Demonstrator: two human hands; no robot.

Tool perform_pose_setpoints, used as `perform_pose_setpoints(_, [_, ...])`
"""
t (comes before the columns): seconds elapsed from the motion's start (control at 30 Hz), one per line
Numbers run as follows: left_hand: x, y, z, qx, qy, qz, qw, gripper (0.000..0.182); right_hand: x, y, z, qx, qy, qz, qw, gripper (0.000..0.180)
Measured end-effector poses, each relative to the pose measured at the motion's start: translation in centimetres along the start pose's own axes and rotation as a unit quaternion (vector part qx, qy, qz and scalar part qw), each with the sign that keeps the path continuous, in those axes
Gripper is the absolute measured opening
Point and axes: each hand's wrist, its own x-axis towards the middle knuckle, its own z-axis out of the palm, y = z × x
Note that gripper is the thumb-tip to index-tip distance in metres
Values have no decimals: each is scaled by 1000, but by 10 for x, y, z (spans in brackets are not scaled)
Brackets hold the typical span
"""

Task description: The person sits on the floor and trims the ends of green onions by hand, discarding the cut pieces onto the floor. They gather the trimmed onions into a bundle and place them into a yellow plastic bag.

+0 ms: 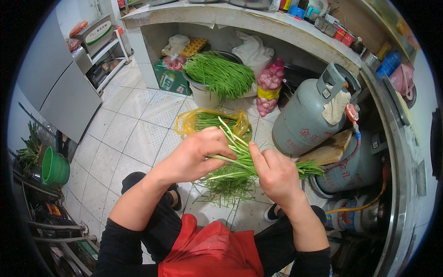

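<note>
A bunch of garlic chives [245, 161] lies across my right hand [277, 171], whose fingers are closed around it, with the leafy ends sticking out to the right. My left hand [202, 152] pinches the pale stem of a chive between thumb and fingers at the bunch's left end. Beneath the hands, a loose heap of green trimmings [230, 187] lies on the tiled floor. Just beyond the hands sits an open yellow plastic bag [185, 121] with more chives inside. Behind it, a large pile of chives [219, 72] rests on a basin over a white bucket [205, 96].
Two grey gas cylinders [304, 116] stand at the right, with a wooden board [328, 150] between them. A net bag of garlic [270, 86] and a green carton [171, 78] are by the counter [214, 15]. At the left are a green bucket [55, 166] and a grey refrigerator [72, 100].
</note>
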Motion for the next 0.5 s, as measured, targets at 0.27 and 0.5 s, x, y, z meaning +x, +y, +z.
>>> perform_pose_setpoints(0.27, [0, 4, 4, 9, 89, -105, 990, 14, -1, -1, 4, 59, 1, 44, 997, 52])
perform_pose_setpoints(0.5, [1, 8, -4, -139, 85, -280, 946, 12, -1, -2, 5, 333, -36, 127, 934, 52])
